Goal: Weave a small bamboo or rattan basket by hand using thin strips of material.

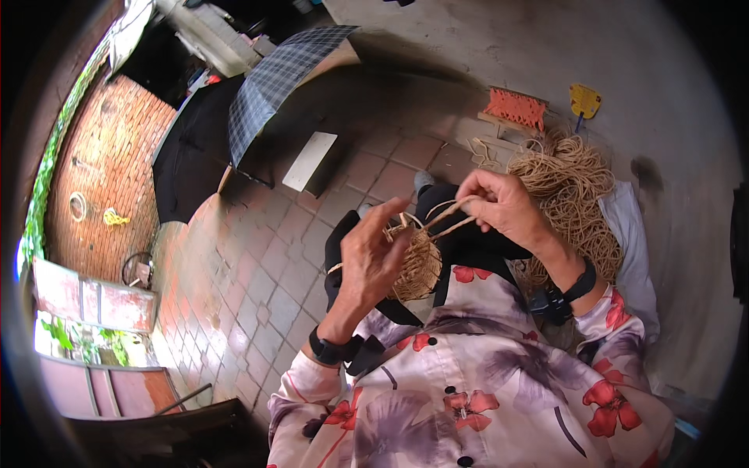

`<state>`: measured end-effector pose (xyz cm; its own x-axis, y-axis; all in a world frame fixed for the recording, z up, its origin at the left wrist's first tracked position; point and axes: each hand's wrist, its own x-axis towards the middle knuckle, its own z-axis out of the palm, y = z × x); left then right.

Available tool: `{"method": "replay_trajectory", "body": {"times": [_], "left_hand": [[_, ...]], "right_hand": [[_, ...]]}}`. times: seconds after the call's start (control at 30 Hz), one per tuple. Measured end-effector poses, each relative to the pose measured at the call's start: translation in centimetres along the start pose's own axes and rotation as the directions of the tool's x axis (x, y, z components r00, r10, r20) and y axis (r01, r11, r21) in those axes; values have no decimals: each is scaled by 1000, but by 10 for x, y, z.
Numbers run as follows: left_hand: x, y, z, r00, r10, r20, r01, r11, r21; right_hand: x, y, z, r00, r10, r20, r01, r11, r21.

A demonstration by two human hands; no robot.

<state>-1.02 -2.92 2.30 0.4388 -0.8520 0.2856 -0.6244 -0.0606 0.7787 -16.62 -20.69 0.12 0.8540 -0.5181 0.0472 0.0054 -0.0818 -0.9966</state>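
Note:
A small round woven basket [417,269] of tan twisted cord sits over my lap. My left hand [374,253] grips its rim, fingers curled over the upper left side. Above and to the right of it, my right hand [499,204] pinches a tan cord [452,228] that runs in a loop from the basket's rim. A short end of cord sticks out at the left of my left hand. Part of the basket is hidden behind that hand.
A large tangled pile of tan cord [577,195] and white sacking [632,273] lie at my right. An orange slatted object [515,108], yellow swatter [585,100], checked umbrella [277,82], black umbrella [191,148] and pale board [310,160] are farther off. A brick wall [105,171] stands left.

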Motion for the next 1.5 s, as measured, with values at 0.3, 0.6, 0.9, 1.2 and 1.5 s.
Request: {"method": "replay_trajectory", "body": {"times": [0.3,0.6,0.9,1.2,1.5], "left_hand": [[7,-16,-10,963,-241,118,266,921,-284],[8,-5,-9,990,-109,85,95,983,160],[16,-14,16,941,52,335,-184,908,376],[28,-21,18,895,-139,423,19,961,274],[7,-27,-20,975,-190,118,212,953,-216]], "right_hand": [[18,30,27,994,-108,14,102,970,220],[19,72,55,912,-410,30,402,874,-274],[-8,80,37,911,-411,-36,387,882,-270],[-12,83,57,900,-433,-53,359,804,-474],[-6,116,-11,869,-354,-346,-58,621,-782]]}}
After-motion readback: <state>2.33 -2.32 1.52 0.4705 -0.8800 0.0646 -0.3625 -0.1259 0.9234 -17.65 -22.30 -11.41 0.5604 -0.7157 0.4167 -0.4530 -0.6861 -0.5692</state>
